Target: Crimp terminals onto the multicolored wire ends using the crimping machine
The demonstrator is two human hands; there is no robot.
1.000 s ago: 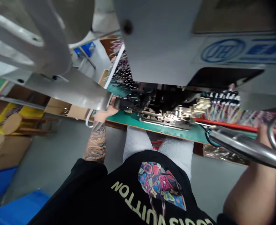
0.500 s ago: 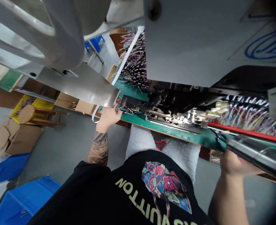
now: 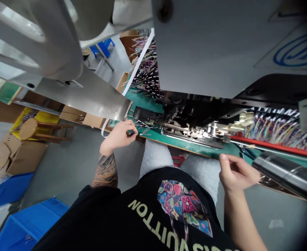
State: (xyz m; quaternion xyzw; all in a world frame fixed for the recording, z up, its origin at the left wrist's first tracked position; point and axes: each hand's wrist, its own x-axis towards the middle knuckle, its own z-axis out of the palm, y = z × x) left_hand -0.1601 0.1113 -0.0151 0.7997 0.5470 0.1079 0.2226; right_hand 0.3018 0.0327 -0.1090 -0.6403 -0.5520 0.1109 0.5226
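Observation:
My left hand pinches a short black cable between thumb and fingertips, just off the front edge of the green work surface. Thin loose wire ends stick out to the right of the fingertips. My right hand is apart from the work surface, with its fingers curled in and the thumb near the index finger; no object shows in it. Between the hands is the machine's metal working part, above the green work surface. More wire pieces lie beyond my left hand.
A dark metal cylinder juts out beside my right hand. Bundled wires lie behind a red rail; another large bundle is at the back. The grey machine housing hangs overhead. A metal chute slopes down towards my left hand.
My left hand has drawn slightly back towards me and now shows a black cable in its pinch. My right hand has moved left, out from beneath the dark cylinder.

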